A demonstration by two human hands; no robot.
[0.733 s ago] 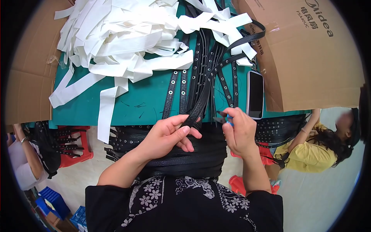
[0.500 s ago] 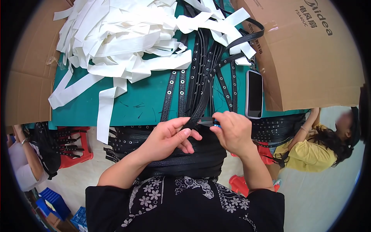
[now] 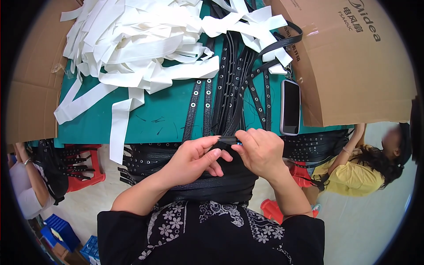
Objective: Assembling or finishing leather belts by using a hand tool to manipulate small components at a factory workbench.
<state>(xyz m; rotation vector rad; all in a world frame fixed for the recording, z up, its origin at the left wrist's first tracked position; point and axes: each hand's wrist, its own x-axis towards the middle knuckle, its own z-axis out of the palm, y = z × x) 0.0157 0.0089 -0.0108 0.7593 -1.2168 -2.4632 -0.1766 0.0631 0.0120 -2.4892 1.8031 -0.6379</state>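
Note:
My left hand [image 3: 192,159] is closed on the lower end of a black strap [image 3: 233,125], whose length runs up onto the table. Close beside it, my right hand [image 3: 263,152] grips a small blade-like tool [image 3: 229,139] with a blue part; its exact kind is hard to make out. The tool's dark, narrow end reaches across to the strap by my left fingertips, and fingers hide where they meet. More black straps with metal eyelets [image 3: 193,106] lie on the table ahead. A thick bundle of black straps [image 3: 207,190] rests below my hands, against my body.
White fabric strips [image 3: 145,39] are heaped on the green table [image 3: 163,115] at the far left. A phone [image 3: 290,108] lies beside a cardboard box [image 3: 362,79] on the right; another box [image 3: 33,75] stands left. Co-workers sit at both sides, one in a yellow top [image 3: 357,174].
My right hand has shifted slightly left toward my left hand, bringing the tool's end up against the strap. My left hand has stayed nearly in place.

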